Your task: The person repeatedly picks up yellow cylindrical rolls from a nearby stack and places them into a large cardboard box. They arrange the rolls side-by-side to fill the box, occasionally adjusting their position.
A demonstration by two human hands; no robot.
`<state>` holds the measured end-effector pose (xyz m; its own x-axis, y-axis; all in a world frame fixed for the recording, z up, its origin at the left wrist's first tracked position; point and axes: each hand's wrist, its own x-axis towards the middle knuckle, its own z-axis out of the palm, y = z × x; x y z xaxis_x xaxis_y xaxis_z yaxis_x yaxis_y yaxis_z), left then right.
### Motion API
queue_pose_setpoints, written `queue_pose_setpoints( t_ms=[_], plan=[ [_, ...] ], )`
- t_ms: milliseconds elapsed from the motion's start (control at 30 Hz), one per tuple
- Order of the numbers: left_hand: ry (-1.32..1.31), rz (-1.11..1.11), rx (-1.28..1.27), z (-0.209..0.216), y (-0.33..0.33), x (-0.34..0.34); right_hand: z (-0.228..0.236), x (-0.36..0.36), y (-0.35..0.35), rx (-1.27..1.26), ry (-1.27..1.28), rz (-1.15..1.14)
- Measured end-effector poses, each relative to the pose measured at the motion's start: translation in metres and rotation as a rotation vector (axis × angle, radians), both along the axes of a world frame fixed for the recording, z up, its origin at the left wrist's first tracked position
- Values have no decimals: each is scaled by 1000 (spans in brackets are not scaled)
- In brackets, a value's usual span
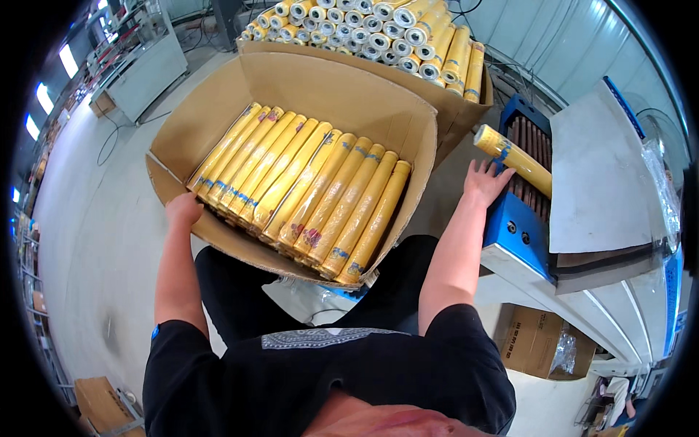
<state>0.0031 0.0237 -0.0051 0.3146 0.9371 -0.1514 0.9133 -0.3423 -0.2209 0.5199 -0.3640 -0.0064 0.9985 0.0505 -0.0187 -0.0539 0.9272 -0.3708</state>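
In front of me stands an open cardboard box with a row of yellow wrapped rolls lying side by side inside, blue and red print on their wrap. My left hand is closed over the box's rim at the near left corner; its fingertips are partly hidden. To the right, my right hand reaches out with fingers spread, at the lower side of a single yellow roll. That roll rests tilted on the brown rollers of a blue-and-white machine. Whether my fingertips touch it, I cannot tell.
Behind the box, a second carton is piled high with yellow rolls, ends facing me. A pale sheet panel covers part of the machine. Below it sits another carton with clear plastic. A grey cabinet stands far left.
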Motion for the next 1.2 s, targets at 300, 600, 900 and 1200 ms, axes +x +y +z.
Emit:
queue_pose_setpoints(
  t_ms=[300,600,900,1200],
  plan=[
    [-682,-237,-23,27,-8,57,21,-9,55,6,-128,195],
    [-1024,-598,-626,91,-177,281,15,-196,95,-898,-747,709],
    [-1029,50,-1045,-16,-107,245,-18,-76,26,-1152,-645,-203],
    [-686,-405,-980,-134,-197,279,-44,-47,40,-1121,-438,-2]
  ],
)
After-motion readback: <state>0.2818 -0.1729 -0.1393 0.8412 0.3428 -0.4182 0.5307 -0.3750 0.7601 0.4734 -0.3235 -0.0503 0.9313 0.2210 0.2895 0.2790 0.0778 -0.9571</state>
